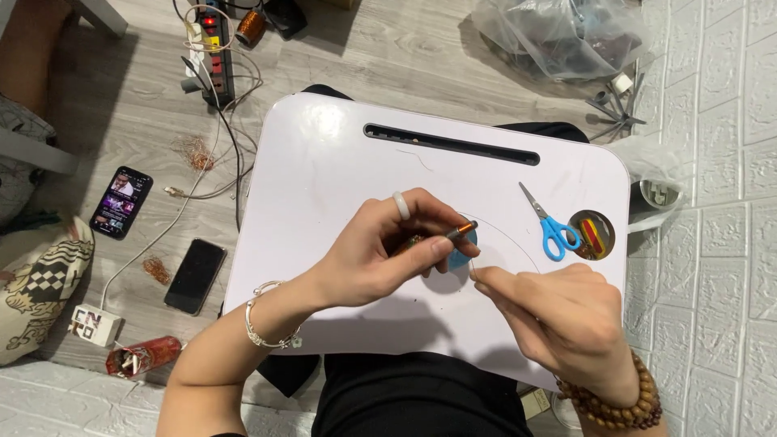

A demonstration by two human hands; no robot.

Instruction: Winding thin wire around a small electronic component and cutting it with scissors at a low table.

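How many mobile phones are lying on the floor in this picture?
2. One phone with a lit screen lies at the far left. One phone with a dark screen lies nearer the white lap table. Others may be hidden.

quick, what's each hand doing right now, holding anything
Left hand: closed, gripping a small wire-wound rod.
Right hand: fingers pinched shut on a thin wire.

White lap table [340, 154], blue-handled scissors [552, 228] lying on it; wooden floor [388, 57] with two phones [121, 202]
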